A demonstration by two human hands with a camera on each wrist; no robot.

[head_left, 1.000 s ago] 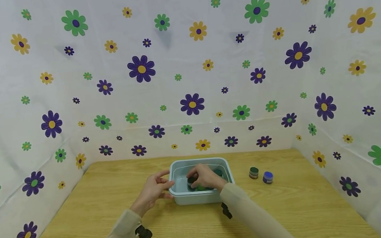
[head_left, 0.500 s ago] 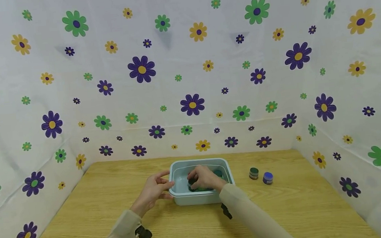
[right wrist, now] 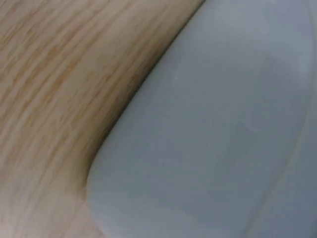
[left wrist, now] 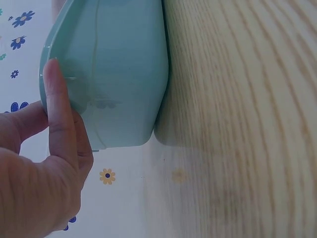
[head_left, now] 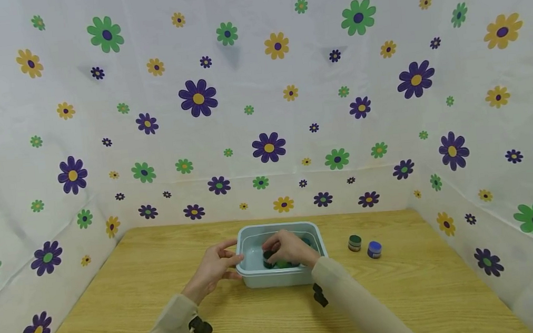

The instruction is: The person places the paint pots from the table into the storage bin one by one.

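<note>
A light blue plastic basin (head_left: 276, 278) stands on the wooden table. At its left end my left hand (head_left: 214, 266) grips the rim, and the left wrist view shows fingers of that hand (left wrist: 54, 144) against the basin's outer wall (left wrist: 124, 74). My right hand (head_left: 291, 248) reaches inside the basin, thumb and fingers around a small dark jar (head_left: 268, 259). Under that hand lies something green (head_left: 282, 264), mostly hidden. Another dark teal item (head_left: 307, 241) shows by the basin's right side. The right wrist view has only the basin's outside wall (right wrist: 198, 129) and table.
Two small jars stand on the table right of the basin: a green-lidded jar (head_left: 354, 243) and a blue-lidded jar (head_left: 375, 249). A flower-printed white cloth (head_left: 261, 109) encloses the table (head_left: 169, 249) at the back and both sides.
My right hand shifts very slightly to the right inside the basin, still at the dark jar. The left hand stays at the rim; the basin and the two outside jars stay put.
</note>
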